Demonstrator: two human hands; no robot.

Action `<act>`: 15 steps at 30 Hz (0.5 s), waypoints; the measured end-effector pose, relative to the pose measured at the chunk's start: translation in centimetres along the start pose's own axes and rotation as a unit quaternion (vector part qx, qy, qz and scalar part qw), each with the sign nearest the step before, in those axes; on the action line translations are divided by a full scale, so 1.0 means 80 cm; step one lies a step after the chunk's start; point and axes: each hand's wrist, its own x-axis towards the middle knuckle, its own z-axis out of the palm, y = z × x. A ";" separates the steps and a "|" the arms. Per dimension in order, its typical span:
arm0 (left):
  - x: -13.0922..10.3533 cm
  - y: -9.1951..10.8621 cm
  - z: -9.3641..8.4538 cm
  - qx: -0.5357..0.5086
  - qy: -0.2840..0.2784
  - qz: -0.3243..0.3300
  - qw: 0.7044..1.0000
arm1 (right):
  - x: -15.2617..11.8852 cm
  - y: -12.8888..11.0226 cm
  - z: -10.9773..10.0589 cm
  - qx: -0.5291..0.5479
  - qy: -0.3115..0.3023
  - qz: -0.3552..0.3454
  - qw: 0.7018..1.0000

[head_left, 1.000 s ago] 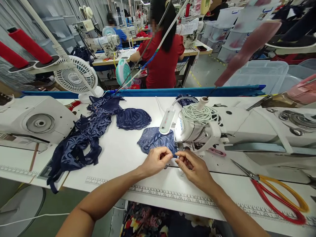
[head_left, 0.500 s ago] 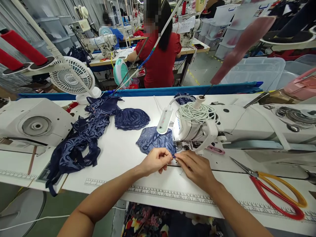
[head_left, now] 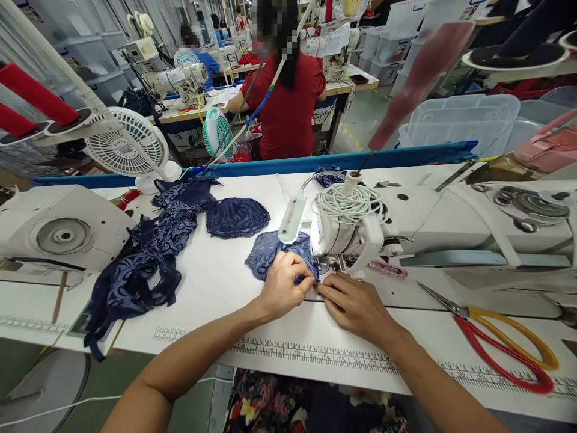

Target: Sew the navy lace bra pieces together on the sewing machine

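A navy lace bra cup (head_left: pixel 261 252) lies at the needle end of the sewing machine (head_left: pixel 342 234), its near right edge bunched under my fingers. My left hand (head_left: pixel 287 282) rests over that edge, thumb and fingers closed on the fabric. Close on its right, my right hand (head_left: pixel 354 300) pinches at the fabric's corner by the presser foot; its fingertips hide what they hold. Further left on the table lies a second navy lace cup (head_left: pixel 237 217), beside a long heap of navy lace pieces (head_left: pixel 157 252).
Scissors (head_left: pixel 469 313) with red and orange handles lie at right. A small lamp (head_left: pixel 293 218) hangs above the cup. Another machine (head_left: pixel 67 228) and a white fan (head_left: pixel 128 144) stand at left. A person in red (head_left: pixel 288 108) sits beyond the blue edge.
My left hand has shifted up onto the cup, its fingers now curled over the fabric. The right hand stays close to the presser foot. The view has shifted slightly.
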 end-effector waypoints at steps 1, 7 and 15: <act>0.002 -0.003 0.004 0.004 -0.005 -0.008 1.000 | 0.000 0.000 0.000 0.003 -0.001 0.001 1.000; 0.008 -0.017 0.025 0.002 0.012 -0.057 0.998 | 0.001 0.000 -0.006 0.018 -0.009 -0.005 1.000; 0.004 -0.014 0.027 -0.001 0.031 -0.047 0.998 | -0.004 0.005 -0.008 0.000 0.061 0.081 0.995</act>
